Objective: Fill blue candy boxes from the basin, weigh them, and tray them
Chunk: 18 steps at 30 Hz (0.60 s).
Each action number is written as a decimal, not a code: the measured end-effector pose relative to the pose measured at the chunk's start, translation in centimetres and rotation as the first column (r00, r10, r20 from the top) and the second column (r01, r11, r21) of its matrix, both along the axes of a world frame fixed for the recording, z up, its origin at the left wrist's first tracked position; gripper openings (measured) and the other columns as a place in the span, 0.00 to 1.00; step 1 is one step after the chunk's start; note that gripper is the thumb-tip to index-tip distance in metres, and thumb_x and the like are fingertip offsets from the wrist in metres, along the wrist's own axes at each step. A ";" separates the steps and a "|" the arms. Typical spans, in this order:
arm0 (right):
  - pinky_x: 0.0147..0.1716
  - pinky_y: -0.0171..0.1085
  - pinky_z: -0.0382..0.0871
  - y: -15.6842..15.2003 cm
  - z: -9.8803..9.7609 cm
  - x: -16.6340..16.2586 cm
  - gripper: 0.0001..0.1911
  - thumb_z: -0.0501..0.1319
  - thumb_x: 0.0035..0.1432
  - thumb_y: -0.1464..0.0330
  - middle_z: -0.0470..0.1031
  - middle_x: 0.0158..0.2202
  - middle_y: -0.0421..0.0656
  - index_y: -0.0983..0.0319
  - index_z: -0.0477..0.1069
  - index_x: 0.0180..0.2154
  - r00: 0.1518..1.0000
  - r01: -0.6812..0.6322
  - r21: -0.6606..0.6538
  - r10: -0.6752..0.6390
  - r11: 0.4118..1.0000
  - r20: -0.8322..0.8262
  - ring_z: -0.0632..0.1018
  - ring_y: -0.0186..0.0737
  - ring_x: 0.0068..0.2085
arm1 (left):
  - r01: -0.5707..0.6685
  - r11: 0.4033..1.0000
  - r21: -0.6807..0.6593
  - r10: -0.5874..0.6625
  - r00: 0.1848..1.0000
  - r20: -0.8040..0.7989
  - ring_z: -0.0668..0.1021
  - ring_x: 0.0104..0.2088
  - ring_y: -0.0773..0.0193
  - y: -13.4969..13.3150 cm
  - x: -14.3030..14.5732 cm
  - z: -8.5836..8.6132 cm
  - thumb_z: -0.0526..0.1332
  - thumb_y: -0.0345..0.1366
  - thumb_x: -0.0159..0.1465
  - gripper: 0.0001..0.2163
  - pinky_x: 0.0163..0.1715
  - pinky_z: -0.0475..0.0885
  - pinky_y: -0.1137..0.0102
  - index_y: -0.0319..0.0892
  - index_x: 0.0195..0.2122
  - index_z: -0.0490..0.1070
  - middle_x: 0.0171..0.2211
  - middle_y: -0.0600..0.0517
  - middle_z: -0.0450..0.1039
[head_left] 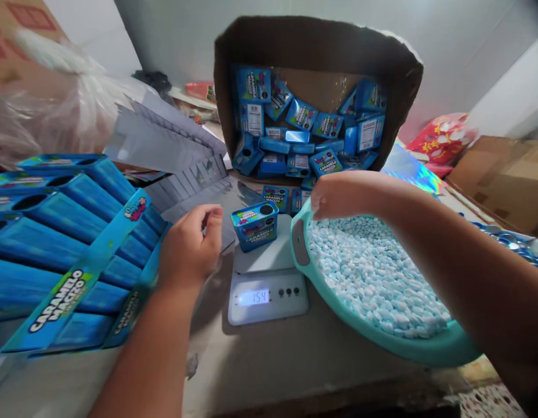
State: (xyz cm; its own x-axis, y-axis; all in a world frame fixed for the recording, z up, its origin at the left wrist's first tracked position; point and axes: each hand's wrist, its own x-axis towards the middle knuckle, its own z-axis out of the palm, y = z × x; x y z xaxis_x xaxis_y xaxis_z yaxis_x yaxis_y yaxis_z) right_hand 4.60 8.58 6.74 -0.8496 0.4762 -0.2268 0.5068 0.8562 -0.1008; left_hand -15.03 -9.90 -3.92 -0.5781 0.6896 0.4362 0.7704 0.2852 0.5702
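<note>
- Head view, far left: blue display trays crowd the near-left edge, leaving little room there.
- Left hand is loosely curled, holding nothing, just left of the scale.
- Small blue box sits on the scale — light thin card, probably crushable; best taken by its side walls.
- Right hand is closed at the teal basin rim, over slippery-looking candies; what it grips, I cannot tell.
</note>
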 end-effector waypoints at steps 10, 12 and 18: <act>0.33 0.38 0.66 -1.6 -3.1 -0.9 0.09 0.75 0.46 0.72 0.72 0.19 0.40 0.67 0.77 0.24 0.947 -0.013 -0.036 0.024 0.999 0.322 0.76 0.40 0.27 | -0.050 0.999 0.015 0.049 0.996 0.070 0.82 0.44 0.56 0.1 -0.2 -0.5 0.50 0.50 0.70 0.20 0.44 0.75 0.63 0.45 0.53 0.72 0.41 0.47 0.81; 0.33 0.39 0.67 -1.4 -3.2 -0.8 0.08 0.73 0.49 0.72 0.73 0.19 0.41 0.68 0.77 0.24 0.930 0.006 -0.040 0.009 0.999 0.367 0.77 0.39 0.26 | -0.053 0.999 -0.003 0.053 0.996 0.067 0.82 0.44 0.56 0.2 -0.2 -0.5 0.50 0.50 0.70 0.20 0.44 0.75 0.63 0.45 0.53 0.72 0.41 0.48 0.81; 0.30 0.37 0.68 -1.7 -3.2 -0.6 0.09 0.69 0.46 0.77 0.68 0.14 0.38 0.66 0.74 0.19 0.903 -0.049 0.066 0.016 0.997 0.429 0.74 0.37 0.23 | -0.062 0.998 -0.007 0.062 0.997 0.052 0.82 0.45 0.54 0.2 -0.2 -0.6 0.51 0.53 0.69 0.22 0.45 0.75 0.61 0.43 0.52 0.73 0.43 0.44 0.80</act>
